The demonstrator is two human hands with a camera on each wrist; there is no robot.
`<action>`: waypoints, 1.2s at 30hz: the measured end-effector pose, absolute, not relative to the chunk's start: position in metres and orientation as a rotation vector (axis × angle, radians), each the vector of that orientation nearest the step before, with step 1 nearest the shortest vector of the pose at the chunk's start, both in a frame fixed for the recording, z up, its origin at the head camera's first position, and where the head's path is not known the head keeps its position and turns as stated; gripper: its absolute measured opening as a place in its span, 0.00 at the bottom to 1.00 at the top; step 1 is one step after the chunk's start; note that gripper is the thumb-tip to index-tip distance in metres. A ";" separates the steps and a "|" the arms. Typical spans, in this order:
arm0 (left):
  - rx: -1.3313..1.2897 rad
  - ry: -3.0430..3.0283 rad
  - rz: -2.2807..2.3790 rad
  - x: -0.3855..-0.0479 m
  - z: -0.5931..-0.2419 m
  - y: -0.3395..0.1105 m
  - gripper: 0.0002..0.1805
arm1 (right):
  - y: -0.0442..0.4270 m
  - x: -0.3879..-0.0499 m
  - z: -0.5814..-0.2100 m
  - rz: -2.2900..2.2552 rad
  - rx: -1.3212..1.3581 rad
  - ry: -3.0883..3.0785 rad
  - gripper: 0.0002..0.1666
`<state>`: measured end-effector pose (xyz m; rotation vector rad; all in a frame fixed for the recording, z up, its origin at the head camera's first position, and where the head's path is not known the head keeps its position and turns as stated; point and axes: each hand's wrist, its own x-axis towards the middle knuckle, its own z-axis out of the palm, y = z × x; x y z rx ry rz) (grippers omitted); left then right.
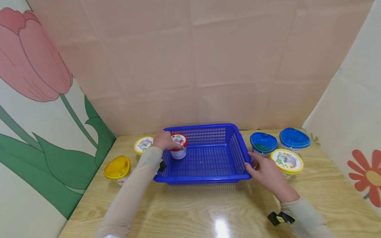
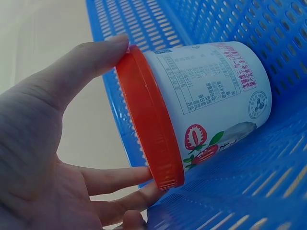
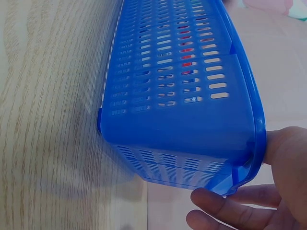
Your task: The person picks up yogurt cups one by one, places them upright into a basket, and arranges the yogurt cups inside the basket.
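A blue plastic basket (image 1: 205,178) with slotted walls stands on the wooden table. At its left end, my left hand (image 1: 164,141) holds a white tub with a red lid (image 1: 179,153). In the left wrist view, the thumb and fingers span the red lid (image 2: 151,120), and strawberry pictures show on the tub's side. The tub is inside the basket; whether its base touches the floor I cannot tell. My right hand (image 1: 266,172) grips the basket's right rim. In the right wrist view, the thumb lies over the rim (image 3: 259,129) and the fingers sit beneath it.
Left of the basket are a yellow-lidded tub (image 1: 117,168) and a round tub with a yellow printed lid (image 1: 144,144). To the right stand two blue-lidded tubs, one nearer (image 1: 263,142) and one farther (image 1: 294,138), plus a yellow-rimmed tub (image 1: 287,161). A paper-covered wall (image 1: 193,66) rises behind.
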<state>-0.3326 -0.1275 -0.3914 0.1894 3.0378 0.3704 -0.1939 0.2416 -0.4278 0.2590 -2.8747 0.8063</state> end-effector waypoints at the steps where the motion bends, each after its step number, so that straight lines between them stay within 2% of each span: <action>1: 0.183 3.036 0.373 -0.332 -0.391 -0.128 0.42 | 0.241 -0.194 -0.428 0.806 0.258 -2.876 0.32; 10: 0.231 3.019 0.311 -0.333 -0.390 -0.129 0.46 | 0.239 -0.192 -0.426 0.818 0.231 -2.895 0.33; 18: 0.249 2.996 0.278 -0.331 -0.390 -0.129 0.41 | 0.239 -0.193 -0.427 0.787 0.245 -2.897 0.33; 25: 0.232 2.980 0.347 -0.328 -0.390 -0.131 0.44 | 0.238 -0.192 -0.428 0.775 0.240 -2.907 0.34; 32: 0.225 2.991 0.471 -0.320 -0.385 -0.133 0.54 | 0.239 -0.192 -0.430 0.761 0.262 -2.886 0.33; 36: 0.232 2.984 0.543 -0.310 -0.375 -0.135 0.53 | 0.239 -0.192 -0.430 0.762 0.271 -2.886 0.33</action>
